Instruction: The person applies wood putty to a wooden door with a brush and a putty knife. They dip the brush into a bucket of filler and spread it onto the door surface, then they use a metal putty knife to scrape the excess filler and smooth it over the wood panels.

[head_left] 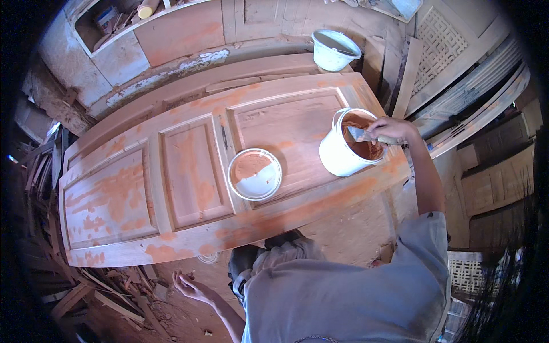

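Two hands, well apart: the right hand (398,130) is closed round the handle of a grey, flat-bladed metal putty knife (357,134), right over the mouth of a round white plastic bucket (337,155), while the left hand (191,287) hangs low, fingers loosely parted, seemingly holding nothing. The bucket stands at the right end of a long reddish wooden panelled door (280,117), and inside it sits thick orange-brown paste (366,151); whether the blade touches it, one cannot tell. The knife looks light and stiff, its thin blade perhaps giving slightly, and the handle is the place to grip, though smears could make it slippery. The bucket is probably heavy with paste, best steadied at the rim. Just left of it, a shallow round white plastic lid (260,187), partly coated orange, looks light, easily lifted by its edge.
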Available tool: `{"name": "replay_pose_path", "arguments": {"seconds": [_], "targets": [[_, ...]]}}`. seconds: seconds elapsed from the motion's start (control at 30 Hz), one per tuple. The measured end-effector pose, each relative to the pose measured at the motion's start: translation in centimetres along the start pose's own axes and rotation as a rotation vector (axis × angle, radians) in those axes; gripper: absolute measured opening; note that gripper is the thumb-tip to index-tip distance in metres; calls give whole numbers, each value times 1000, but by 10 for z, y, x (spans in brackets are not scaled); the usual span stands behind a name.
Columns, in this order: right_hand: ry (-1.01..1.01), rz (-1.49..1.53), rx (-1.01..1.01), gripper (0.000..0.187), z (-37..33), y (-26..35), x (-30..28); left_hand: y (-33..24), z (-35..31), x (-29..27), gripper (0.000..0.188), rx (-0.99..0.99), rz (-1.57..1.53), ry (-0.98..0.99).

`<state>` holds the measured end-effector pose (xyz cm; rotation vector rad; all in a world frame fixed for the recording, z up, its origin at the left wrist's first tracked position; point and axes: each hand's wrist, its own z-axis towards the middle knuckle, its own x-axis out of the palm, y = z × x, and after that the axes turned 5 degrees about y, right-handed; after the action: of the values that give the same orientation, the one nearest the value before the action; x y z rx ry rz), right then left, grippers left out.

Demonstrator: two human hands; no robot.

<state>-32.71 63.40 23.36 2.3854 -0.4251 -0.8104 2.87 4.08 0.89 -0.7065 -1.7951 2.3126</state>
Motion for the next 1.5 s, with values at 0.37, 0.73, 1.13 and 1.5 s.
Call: {"name": "replay_pose_path", "arguments": {"seconds": [0.37, 0.73, 1.13, 1.5], "targets": [[-330, 41, -116, 27, -28, -56, 26, -40, 12, 30, 27, 102, -43, 39], [-523, -183, -161, 21, -33, -39, 53, -34, 6, 27, 28, 150, 26, 80], [-17, -730, 314, 19, 59, 0, 37, -37, -5, 21, 27, 235, 24, 62], [59, 187, 51, 24, 5, -32, 4, -25, -11, 2, 27, 28, 35, -12]]}}
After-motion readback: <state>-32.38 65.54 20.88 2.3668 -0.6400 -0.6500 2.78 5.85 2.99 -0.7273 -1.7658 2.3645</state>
